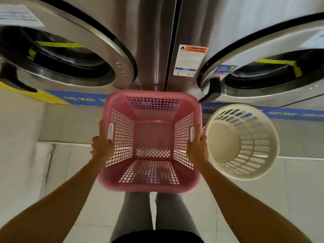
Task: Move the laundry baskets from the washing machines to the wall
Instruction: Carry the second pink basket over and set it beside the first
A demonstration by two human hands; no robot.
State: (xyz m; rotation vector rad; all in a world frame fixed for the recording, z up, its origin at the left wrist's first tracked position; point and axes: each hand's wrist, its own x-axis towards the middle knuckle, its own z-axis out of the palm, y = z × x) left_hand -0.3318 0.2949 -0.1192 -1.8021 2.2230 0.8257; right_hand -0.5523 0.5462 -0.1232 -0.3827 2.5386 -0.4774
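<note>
Pink square laundry basket (150, 142) — empty, gripped at its side handles by left hand (102, 146) and right hand (197, 148), before two steel washing machines (154, 41) — with round cream basket (243, 142) just beside its right side.

2 laundry baskets, 1 pink basket (150, 185) and 1 cream basket (242, 174), 2 washing machines (143, 32) (245, 23), 2 hands (101, 148) (198, 148).

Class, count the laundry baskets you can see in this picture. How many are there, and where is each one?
2. The pink basket is held between both hands, centre; the white basket sits just to its right. Others may lie out of view.
</note>
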